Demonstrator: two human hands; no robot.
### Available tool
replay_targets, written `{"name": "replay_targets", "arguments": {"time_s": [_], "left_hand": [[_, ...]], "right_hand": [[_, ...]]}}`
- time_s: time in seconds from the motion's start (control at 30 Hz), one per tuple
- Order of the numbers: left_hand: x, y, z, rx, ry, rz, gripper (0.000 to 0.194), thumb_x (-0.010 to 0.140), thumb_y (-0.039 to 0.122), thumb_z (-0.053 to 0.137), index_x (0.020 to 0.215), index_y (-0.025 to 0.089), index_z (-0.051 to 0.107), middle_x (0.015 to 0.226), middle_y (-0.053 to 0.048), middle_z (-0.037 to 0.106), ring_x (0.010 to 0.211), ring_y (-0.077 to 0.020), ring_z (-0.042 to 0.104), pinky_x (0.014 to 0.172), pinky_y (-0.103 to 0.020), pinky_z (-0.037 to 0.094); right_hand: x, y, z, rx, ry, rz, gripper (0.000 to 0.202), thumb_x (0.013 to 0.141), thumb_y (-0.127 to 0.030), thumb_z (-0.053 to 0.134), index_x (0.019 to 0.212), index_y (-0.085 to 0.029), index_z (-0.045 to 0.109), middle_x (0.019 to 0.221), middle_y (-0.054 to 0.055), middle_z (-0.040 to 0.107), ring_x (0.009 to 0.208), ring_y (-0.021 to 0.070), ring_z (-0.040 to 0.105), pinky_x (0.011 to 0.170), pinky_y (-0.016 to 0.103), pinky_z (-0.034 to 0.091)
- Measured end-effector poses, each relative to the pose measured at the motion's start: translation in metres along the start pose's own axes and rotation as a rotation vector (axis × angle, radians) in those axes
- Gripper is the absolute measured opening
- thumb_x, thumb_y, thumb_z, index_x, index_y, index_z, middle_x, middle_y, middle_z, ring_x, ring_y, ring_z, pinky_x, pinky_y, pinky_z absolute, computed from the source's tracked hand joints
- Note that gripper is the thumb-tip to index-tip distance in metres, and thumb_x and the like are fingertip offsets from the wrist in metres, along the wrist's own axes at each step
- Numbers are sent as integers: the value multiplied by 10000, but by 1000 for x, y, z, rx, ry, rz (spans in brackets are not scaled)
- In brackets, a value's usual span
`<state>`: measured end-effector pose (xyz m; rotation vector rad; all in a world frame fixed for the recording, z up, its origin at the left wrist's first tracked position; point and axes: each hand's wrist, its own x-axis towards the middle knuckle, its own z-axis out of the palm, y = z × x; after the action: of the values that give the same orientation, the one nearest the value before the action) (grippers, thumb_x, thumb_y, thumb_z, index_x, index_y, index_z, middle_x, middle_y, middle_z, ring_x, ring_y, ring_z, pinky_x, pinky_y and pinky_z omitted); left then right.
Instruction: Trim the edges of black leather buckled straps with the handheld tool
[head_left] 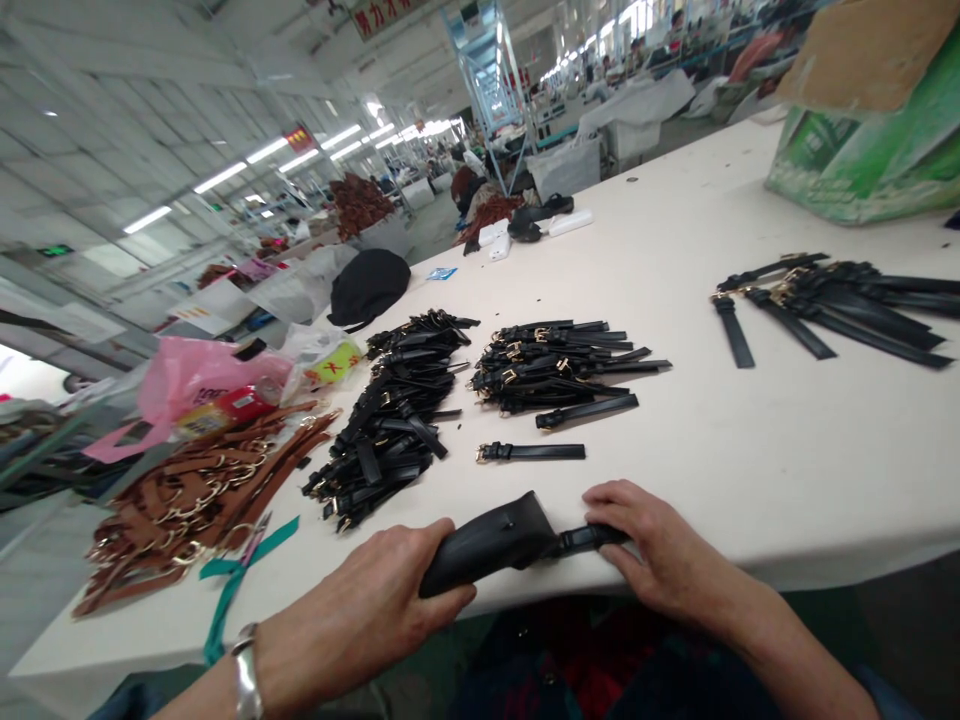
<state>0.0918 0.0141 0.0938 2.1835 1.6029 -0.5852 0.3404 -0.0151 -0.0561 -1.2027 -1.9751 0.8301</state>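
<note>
Head view: we find the left hand [367, 592] wrapped around a black handheld tool [491, 540], thumb and fingers closed on its narrower end. The right hand [660, 545] pinches a short black strap [589, 539] between thumb and fingers at the tool's wide end; whether strap and tool touch, we cannot tell. Both items are on the near side of our landmark, the lone buckle strap [531, 453]. Just beyond the landmark we record a buckle-strap stack [555, 365]; left of it, a longer black heap [397, 400], then brown straps with gold-tone rings [202, 490]. Well right of and beyond it lies a looser black strap group [847, 300].
</note>
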Motion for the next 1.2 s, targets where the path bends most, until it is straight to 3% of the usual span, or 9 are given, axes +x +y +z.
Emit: {"name": "replay_targets", "arguments": {"time_s": [0.17,0.3,0.47,0.73,0.97,1.2], "left_hand": [[2,23,3,117,-51,45,242,797,411,445,934,238,543,824,-45,630,798,-234,592,673,-307,409],[13,34,6,138,-6,110,216,794,386,452,913,224,534,808,-45,632,749,-223,591,636,-295,395],[17,18,16,-32,33,38,269,793,456,456,909,230,543,818,-24,619,761,-200,576,634,-260,396],[-12,-18,44,-190,32,-106,369,773,503,474,1016,239,564,881,-35,611,861,-219,563,742,-286,391],[-11,-25,54,-293,44,-97,359,792,511,453,1008,244,555,888,-30,626,857,-216,579,749,-290,406],[-11,-23,57,-252,62,-50,310,807,487,437,974,251,550,862,-41,609,852,-229,579,752,-329,417]], "right_hand": [[1,1,0,15,-2,-16,345,712,-54,535,1021,-195,599,1121,81,546,1051,211,501,925,390,432],[1,3,2,16,0,-9,359,714,-58,534,1040,-196,591,1122,79,545,1048,203,504,928,378,431],[1,5,3,0,11,-12,326,721,-73,535,1014,-197,601,1113,66,553,1040,190,508,928,358,433],[0,6,2,-51,-29,18,279,735,-114,547,996,-198,597,1147,64,535,1067,185,497,948,349,417],[-2,3,3,-152,-37,54,270,740,-132,550,1000,-202,568,1182,69,481,1087,200,472,954,366,401],[6,-17,1,-284,-124,92,213,793,-177,538,992,-236,584,1007,48,542,927,206,508,823,375,433]]}}
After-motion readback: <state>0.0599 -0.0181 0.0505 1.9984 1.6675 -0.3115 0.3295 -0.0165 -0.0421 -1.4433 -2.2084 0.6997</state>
